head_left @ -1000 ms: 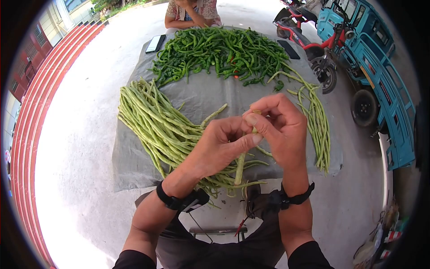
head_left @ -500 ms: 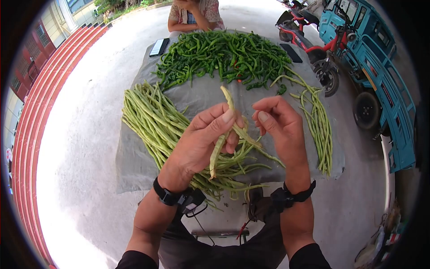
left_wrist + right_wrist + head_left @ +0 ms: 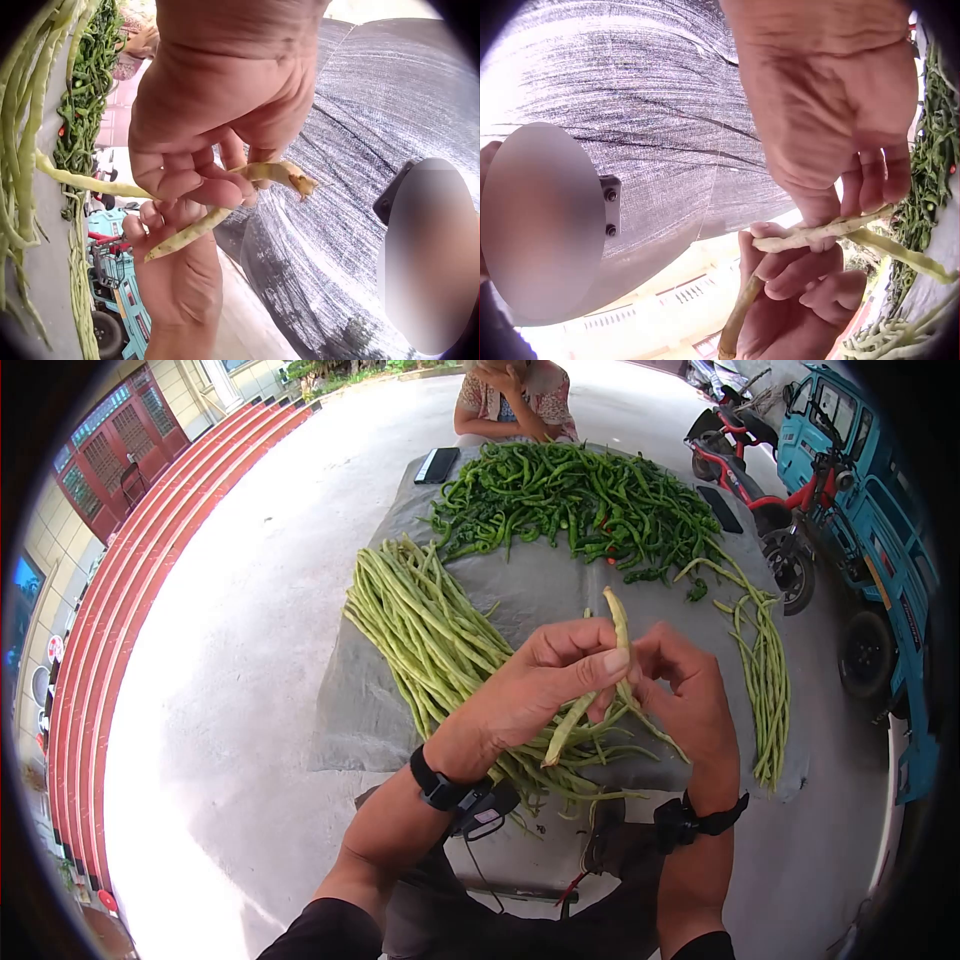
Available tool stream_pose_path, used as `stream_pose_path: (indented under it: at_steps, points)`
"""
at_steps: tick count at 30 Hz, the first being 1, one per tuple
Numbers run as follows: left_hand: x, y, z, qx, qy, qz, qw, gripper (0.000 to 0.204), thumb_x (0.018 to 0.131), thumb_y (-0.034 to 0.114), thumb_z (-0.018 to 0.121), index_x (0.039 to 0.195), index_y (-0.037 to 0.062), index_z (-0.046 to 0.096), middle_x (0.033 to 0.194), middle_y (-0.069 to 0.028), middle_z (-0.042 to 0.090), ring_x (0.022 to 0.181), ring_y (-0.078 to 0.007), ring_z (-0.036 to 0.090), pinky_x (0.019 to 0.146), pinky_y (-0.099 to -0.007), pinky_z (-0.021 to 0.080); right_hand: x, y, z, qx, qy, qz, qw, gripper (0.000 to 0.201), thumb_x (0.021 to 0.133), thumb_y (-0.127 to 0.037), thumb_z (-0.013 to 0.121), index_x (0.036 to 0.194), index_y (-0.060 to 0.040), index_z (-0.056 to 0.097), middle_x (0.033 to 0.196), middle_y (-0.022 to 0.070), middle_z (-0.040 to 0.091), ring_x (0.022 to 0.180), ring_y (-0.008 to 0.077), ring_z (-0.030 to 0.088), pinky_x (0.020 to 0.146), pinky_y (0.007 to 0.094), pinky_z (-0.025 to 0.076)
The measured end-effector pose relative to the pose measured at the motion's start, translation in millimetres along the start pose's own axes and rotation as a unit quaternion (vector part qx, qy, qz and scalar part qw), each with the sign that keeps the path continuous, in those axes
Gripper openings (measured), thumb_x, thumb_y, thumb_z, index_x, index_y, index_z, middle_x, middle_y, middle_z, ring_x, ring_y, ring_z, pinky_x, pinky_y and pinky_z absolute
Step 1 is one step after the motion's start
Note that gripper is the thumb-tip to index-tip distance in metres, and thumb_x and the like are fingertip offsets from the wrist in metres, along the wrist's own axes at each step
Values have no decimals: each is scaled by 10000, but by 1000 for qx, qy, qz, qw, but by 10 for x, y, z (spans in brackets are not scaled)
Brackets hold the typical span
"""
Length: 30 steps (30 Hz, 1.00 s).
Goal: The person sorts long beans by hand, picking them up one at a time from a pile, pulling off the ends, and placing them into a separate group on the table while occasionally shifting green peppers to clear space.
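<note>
Thumb and fingers of my left hand (image 3: 545,685) pinch pale green long bean pieces in front of my body. One bean piece (image 3: 618,618) points up past the thumb, and another (image 3: 566,735) slants down below the hand. My right hand (image 3: 692,688) is close against the left, its curled fingers pinching the bean. In the right wrist view, a spotted bean piece (image 3: 791,241) crosses between both hands' fingertips. A browned bean end (image 3: 300,184) sticks out past the left fingers in the left wrist view. Some of the grip is hidden by the fingers.
A big bundle of long beans (image 3: 420,625) lies left on the grey cloth (image 3: 350,730), a smaller bundle (image 3: 768,710) right. Green peppers (image 3: 580,500) are heaped behind, between two phones (image 3: 437,465). Across the table sits a person (image 3: 515,405); a blue three-wheeler (image 3: 890,560) is parked right.
The hands were together over a bean piece, then parted with the left holding several pieces; now the right hand is back against the left. The head view has turned left.
</note>
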<state>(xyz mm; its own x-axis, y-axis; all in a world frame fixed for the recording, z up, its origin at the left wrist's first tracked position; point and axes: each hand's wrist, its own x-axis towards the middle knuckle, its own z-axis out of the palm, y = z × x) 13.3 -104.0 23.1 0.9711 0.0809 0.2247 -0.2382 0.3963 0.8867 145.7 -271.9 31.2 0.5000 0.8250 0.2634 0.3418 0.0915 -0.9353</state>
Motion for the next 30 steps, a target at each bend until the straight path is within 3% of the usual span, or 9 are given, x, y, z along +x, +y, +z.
stream_pose_path:
  at_steps: [5,12,18,22,25,30]
  points:
    - [-11,58,-79,59,11,27,998,263,1049,292,686,1075,37,742,1054,-43,731,818,-93,646,781,-272,539,21,-12,-10,-76,16,-15,997,119,903,-40,763,971,-24,668,816,5,681,749,76,584,700,269,463]
    - [-33,238,-292,121,119,118,978,251,1016,310,731,1067,67,769,1143,-62,728,1096,-139,637,896,-319,517,32,212,-231,-129,71,16,989,105,902,-41,748,960,-19,663,810,0,659,748,72,580,705,268,466]
    - [-209,461,-852,108,287,90,947,278,1030,356,713,991,84,760,976,-22,734,829,-90,650,699,-267,499,14,309,-428,-82,107,52,990,107,920,-71,742,947,-14,655,816,-36,616,758,45,547,708,248,450]
    - [-323,527,-1188,199,378,102,898,296,1040,312,704,941,36,743,759,9,690,618,-57,583,578,-216,424,0,332,-512,-67,106,56,990,117,922,-78,746,934,-16,647,813,-49,591,756,35,516,710,240,437]
    - [-411,483,-1504,337,427,79,836,286,1016,278,732,920,9,741,712,-9,674,576,-60,563,539,-230,417,-8,330,-519,-54,107,61,991,118,922,-78,747,929,-19,645,814,-53,588,756,32,508,709,236,431]
    - [-395,418,-1684,364,476,83,797,323,992,265,749,876,-36,733,684,-35,670,540,-83,556,507,-247,414,-10,287,-503,-72,101,61,990,125,925,-86,752,923,-28,641,811,-60,583,752,26,501,702,228,423]
